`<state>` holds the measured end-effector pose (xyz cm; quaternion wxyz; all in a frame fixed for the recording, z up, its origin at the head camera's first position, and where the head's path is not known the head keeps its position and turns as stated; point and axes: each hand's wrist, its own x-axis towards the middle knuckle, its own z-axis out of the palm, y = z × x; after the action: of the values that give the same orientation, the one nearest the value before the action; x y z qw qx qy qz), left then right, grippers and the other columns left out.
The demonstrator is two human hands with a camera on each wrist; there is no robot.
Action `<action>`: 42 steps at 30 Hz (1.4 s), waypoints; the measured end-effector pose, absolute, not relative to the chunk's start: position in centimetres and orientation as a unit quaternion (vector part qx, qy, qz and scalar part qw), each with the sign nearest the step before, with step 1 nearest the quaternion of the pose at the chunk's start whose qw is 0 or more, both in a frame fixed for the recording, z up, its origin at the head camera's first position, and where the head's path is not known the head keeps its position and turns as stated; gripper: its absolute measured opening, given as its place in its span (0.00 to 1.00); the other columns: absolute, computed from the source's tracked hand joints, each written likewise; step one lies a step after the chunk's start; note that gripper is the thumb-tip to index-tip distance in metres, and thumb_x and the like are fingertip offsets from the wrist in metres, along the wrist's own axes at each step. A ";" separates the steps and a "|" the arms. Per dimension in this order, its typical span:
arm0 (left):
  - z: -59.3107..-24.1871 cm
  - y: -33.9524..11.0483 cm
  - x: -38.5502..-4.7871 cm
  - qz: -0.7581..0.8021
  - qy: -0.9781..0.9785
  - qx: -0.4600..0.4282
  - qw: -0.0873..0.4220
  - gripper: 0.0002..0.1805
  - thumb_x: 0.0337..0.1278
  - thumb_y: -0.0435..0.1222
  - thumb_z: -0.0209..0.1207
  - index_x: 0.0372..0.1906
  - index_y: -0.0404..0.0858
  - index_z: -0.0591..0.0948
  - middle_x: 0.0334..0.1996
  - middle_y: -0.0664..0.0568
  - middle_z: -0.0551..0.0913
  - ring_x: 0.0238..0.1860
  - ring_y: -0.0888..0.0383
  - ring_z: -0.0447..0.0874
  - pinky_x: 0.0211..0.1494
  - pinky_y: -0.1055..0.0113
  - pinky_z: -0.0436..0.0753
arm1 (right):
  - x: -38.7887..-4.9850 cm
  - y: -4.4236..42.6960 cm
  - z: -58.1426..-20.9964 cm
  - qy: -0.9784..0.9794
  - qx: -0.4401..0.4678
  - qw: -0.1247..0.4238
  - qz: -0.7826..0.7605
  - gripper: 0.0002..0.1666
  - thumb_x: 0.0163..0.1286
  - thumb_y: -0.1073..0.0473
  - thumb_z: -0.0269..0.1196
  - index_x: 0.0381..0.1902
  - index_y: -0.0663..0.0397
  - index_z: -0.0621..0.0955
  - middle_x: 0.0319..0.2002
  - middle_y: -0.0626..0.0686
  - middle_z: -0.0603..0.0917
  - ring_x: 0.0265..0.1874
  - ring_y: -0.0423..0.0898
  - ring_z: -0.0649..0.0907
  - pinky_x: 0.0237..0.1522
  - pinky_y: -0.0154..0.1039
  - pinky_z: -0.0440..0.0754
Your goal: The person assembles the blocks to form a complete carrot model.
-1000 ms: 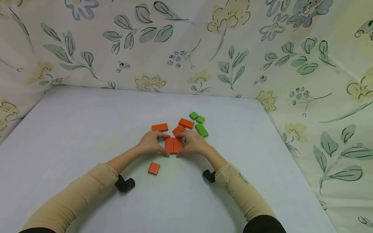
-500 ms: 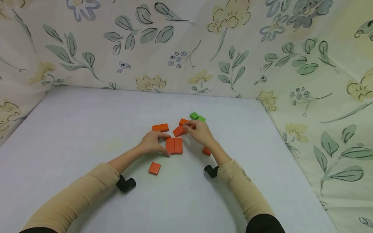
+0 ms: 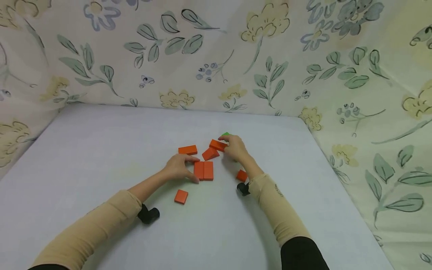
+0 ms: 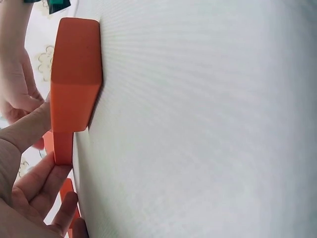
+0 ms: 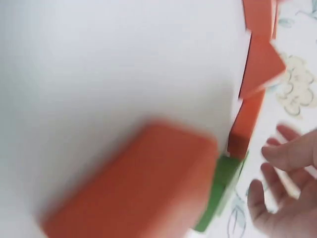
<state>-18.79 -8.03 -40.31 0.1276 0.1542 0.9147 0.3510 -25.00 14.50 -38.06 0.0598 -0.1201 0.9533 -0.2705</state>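
Note:
Two orange rectangular blocks lie side by side in the head view, a left one (image 3: pixel 198 170) and a right one (image 3: pixel 208 171). My left hand (image 3: pixel 177 167) pinches the left one by its ends, thumb near me and fingers at the far end. My right hand (image 3: pixel 236 148) hovers by the green blocks (image 5: pixel 225 168), fingers apart and holding nothing in the right wrist view. It mostly hides them from the head camera; one green corner (image 3: pixel 225 134) shows. Just left of this hand lie an orange bar (image 3: pixel 217 145) and an orange wedge (image 3: pixel 210 154).
Another orange block (image 3: pixel 188 150) lies beyond my left hand. Two small orange blocks are nearer me, one on the left (image 3: pixel 180 196) and one beside my right forearm (image 3: pixel 241 175). Floral cloth (image 3: pixel 216 56) hangs behind the white table (image 3: pixel 111 150).
My right hand has left the paired blocks and moved away and right, over the orange bar to the green blocks. The left hand keeps its place.

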 end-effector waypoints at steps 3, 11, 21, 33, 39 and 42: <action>-40.4 -7.8 -18.8 0.355 0.912 0.156 0.131 0.37 0.34 0.42 0.79 0.58 0.38 0.81 0.56 0.42 0.80 0.59 0.44 0.72 0.62 0.48 0.72 | -25.6 14.9 -37.8 0.955 -0.185 0.107 -0.206 0.33 0.62 0.78 0.53 0.65 0.56 0.75 0.66 0.57 0.73 0.64 0.57 0.69 0.66 0.50 0.67; -40.7 -7.8 -18.9 0.368 0.907 0.162 0.124 0.38 0.31 0.41 0.80 0.57 0.38 0.82 0.58 0.42 0.79 0.61 0.43 0.71 0.63 0.49 0.71 | -25.6 14.9 -36.6 0.946 -0.213 0.200 -0.144 0.35 0.69 0.74 0.52 0.72 0.50 0.67 0.70 0.55 0.67 0.67 0.55 0.66 0.69 0.52 0.63; -40.2 -7.9 -18.8 0.366 0.910 0.151 0.126 0.37 0.33 0.41 0.80 0.57 0.38 0.82 0.60 0.41 0.77 0.62 0.43 0.70 0.63 0.48 0.71 | -26.0 14.5 -36.4 0.952 -0.233 0.162 -0.119 0.39 0.61 0.79 0.54 0.71 0.57 0.67 0.73 0.59 0.61 0.68 0.58 0.65 0.68 0.53 0.64; -40.3 -8.0 -18.7 0.369 0.911 0.131 0.129 0.37 0.32 0.40 0.80 0.57 0.39 0.82 0.60 0.42 0.77 0.63 0.43 0.70 0.63 0.48 0.70 | -26.6 14.2 -37.3 0.962 -0.224 0.143 -0.067 0.34 0.62 0.68 0.61 0.68 0.58 0.71 0.65 0.59 0.72 0.64 0.60 0.67 0.61 0.63 0.67; -40.6 -8.1 -18.7 0.374 0.910 0.126 0.130 0.38 0.32 0.40 0.80 0.58 0.39 0.82 0.60 0.42 0.77 0.63 0.43 0.69 0.64 0.48 0.69 | -26.2 15.1 -37.6 0.963 -0.195 0.142 -0.122 0.41 0.58 0.61 0.71 0.68 0.61 0.70 0.63 0.61 0.74 0.61 0.60 0.70 0.61 0.58 0.70; -40.5 -8.1 -18.6 0.372 0.910 0.128 0.130 0.38 0.32 0.40 0.80 0.58 0.39 0.82 0.61 0.42 0.77 0.63 0.43 0.69 0.64 0.48 0.70 | -25.9 15.7 -37.7 0.959 -0.184 0.141 -0.164 0.43 0.55 0.60 0.74 0.67 0.63 0.70 0.64 0.62 0.73 0.62 0.59 0.70 0.63 0.54 0.69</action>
<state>-18.65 -8.07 -40.52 0.1304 0.1282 0.9098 0.3725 -25.91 15.72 -37.66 0.1406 -0.1840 0.9589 -0.1643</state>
